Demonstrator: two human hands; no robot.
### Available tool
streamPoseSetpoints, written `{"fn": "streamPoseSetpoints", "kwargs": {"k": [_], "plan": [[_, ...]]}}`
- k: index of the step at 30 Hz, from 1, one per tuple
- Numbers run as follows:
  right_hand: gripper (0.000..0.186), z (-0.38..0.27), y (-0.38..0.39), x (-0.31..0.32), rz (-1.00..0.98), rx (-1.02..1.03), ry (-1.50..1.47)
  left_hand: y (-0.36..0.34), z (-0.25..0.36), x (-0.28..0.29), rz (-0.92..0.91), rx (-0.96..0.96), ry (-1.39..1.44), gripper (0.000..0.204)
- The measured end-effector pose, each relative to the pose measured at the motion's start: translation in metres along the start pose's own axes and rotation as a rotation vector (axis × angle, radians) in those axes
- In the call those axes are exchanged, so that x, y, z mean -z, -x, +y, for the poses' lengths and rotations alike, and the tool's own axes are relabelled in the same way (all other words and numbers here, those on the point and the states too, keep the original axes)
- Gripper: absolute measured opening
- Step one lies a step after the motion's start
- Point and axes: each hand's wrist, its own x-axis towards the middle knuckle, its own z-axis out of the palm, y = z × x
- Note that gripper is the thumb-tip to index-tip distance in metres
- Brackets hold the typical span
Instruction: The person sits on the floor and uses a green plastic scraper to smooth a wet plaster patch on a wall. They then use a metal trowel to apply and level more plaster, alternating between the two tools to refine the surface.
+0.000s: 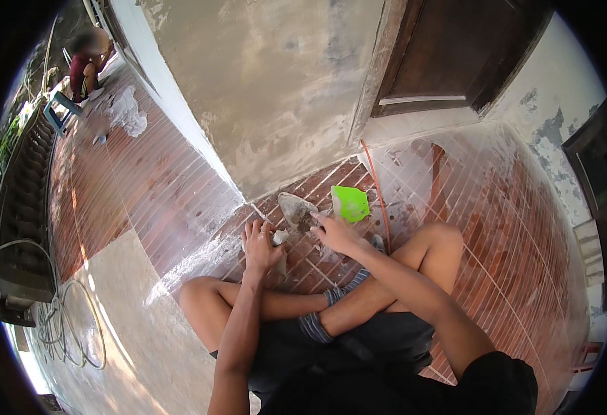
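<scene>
My left hand [258, 245] is closed around a small white object [279, 236], possibly a wad or rag, with a pale piece below it. My right hand [338, 234] reaches to the edge of a grey, dust-covered flat piece [295, 209], its index finger stretched out and the others loosely bent. Just beyond that hand lies a bright green plastic scoop [352, 202] with pale residue. Both hands are above dusty red floor tiles [317, 277], between my crossed legs and the plastered wall corner.
An orange cable [379, 194] runs from the doorway [428, 48] across the tiles. At far left a person [82, 72] squats by a blue stool [61, 104] and white crumpled sheeting [127, 111]. A coiled hose [65, 325] lies beside the dark balustrade [20, 194].
</scene>
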Motion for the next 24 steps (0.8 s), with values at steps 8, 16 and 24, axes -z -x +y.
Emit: {"fn": "streamPoseSetpoints", "kwargs": {"k": [8,16,24], "plan": [[0.045,0.106,-0.036,0.011,0.411,-0.291,0.383,0.0,0.001,-0.001,-0.03,0.024,-0.035,0.032],[0.031,0.11,-0.028,0.016,0.436,-0.428,-0.488,0.009,-0.005,-0.003,0.027,-0.011,0.011,0.036],[0.021,0.033,0.0,0.165,0.69,-0.131,-1.209,0.005,-0.009,-0.006,-0.047,0.009,-0.031,0.039]]}}
